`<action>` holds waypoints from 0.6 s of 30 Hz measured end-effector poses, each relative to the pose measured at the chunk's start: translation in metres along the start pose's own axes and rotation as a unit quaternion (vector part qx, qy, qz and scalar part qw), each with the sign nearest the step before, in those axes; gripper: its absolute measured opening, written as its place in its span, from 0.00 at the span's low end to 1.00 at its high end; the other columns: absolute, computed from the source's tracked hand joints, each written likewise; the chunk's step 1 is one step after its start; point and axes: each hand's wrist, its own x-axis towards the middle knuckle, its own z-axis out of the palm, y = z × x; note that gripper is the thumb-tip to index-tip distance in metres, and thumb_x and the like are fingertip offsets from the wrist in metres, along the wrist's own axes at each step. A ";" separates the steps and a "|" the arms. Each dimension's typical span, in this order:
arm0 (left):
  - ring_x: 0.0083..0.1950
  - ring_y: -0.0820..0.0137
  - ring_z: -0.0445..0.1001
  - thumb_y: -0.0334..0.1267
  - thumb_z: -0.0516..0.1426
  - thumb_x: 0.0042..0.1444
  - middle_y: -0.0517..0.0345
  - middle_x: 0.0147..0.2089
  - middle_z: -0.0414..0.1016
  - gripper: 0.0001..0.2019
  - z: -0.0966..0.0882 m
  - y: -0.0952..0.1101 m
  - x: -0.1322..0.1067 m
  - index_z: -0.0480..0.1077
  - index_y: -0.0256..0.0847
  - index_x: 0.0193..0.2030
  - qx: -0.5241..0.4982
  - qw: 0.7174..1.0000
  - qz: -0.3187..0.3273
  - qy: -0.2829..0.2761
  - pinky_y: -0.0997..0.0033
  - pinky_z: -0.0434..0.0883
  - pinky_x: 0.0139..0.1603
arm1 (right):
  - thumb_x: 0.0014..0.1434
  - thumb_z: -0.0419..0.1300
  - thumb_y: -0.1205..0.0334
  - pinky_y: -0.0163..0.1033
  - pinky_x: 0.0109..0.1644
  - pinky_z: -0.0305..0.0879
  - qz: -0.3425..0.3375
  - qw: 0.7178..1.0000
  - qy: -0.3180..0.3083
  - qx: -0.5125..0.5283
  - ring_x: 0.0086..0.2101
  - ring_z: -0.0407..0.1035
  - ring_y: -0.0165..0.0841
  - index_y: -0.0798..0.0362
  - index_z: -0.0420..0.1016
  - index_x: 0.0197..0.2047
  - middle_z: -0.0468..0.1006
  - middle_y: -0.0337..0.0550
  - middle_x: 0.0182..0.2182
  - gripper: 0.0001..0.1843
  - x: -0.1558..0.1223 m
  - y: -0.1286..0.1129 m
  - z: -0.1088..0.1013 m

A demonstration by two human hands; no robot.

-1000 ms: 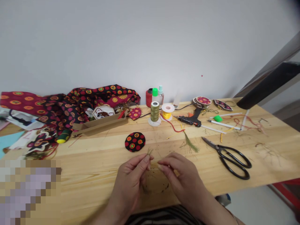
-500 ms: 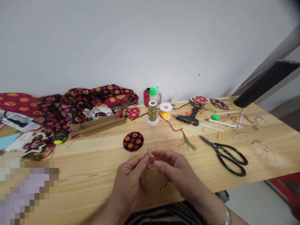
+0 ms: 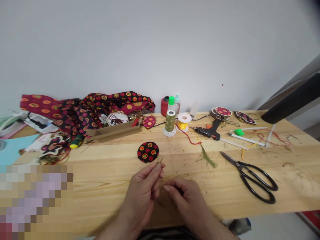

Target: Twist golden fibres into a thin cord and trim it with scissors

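Note:
My left hand [image 3: 145,186] pinches a small bundle of olive thread [image 3: 160,159], whose ends stick up past the thumb and forefinger. Lower and to the right, my right hand [image 3: 185,195] is closed, thumb against forefinger; whatever it grips is too fine to make out. Some strands show dimly under the hands. Just beyond my left fingertips lies a round patterned fabric disc [image 3: 148,152], black with red and yellow flowers. An olive thread tassel [image 3: 208,156] with a red cord [image 3: 189,138] lies farther right. A spool of olive thread [image 3: 170,121] stands behind the disc.
Black-handled scissors [image 3: 257,180] lie at right. Behind are a glue gun [image 3: 208,130], a yellow thread spool [image 3: 183,124], small bottles [image 3: 171,103] and a cardboard tray [image 3: 115,132]. Patterned cloth [image 3: 100,106] is heaped at back left. A black tube [image 3: 292,100] slants in at right.
My right hand has moved down and away from the thread ends, its fingers now more curled. My left hand keeps its pinch. The view has shifted slightly left.

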 end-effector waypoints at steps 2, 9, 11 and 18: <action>0.16 0.86 0.48 0.40 0.65 0.44 0.64 0.24 0.65 0.11 0.000 -0.001 0.000 0.77 0.34 0.32 0.003 1.000 0.004 0.001 0.83 0.47 0.14 | 0.58 0.54 0.64 0.33 0.30 0.61 0.001 1.000 -0.004 -0.011 0.26 0.67 0.30 0.54 0.77 0.29 0.77 0.40 0.24 0.12 0.000 0.001 0.000; 0.17 0.86 0.49 0.40 0.65 0.45 0.65 0.24 0.64 0.10 -0.001 -0.001 0.001 0.77 0.35 0.33 0.006 1.000 0.004 -0.001 0.83 0.48 0.14 | 0.58 0.54 0.65 0.32 0.28 0.59 0.006 1.000 -0.011 -0.022 0.24 0.66 0.29 0.55 0.75 0.25 0.76 0.39 0.22 0.12 0.000 0.001 0.001; 0.17 0.86 0.49 0.39 0.65 0.45 0.65 0.23 0.64 0.10 -0.001 -0.001 0.001 0.77 0.35 0.32 0.009 1.000 0.004 -0.003 0.83 0.48 0.15 | 0.59 0.53 0.65 0.32 0.29 0.60 -0.002 0.999 -0.024 -0.022 0.25 0.67 0.29 0.54 0.75 0.26 0.77 0.39 0.23 0.13 0.000 0.000 0.001; 0.17 0.84 0.49 0.40 0.65 0.45 0.66 0.20 0.63 0.08 -0.003 -0.004 0.000 0.77 0.36 0.28 0.056 0.998 0.016 0.003 0.82 0.48 0.15 | 0.58 0.54 0.66 0.34 0.30 0.63 -0.123 0.979 0.138 -0.082 0.30 0.69 0.31 0.55 0.75 0.41 0.76 0.47 0.34 0.10 0.006 -0.005 -0.011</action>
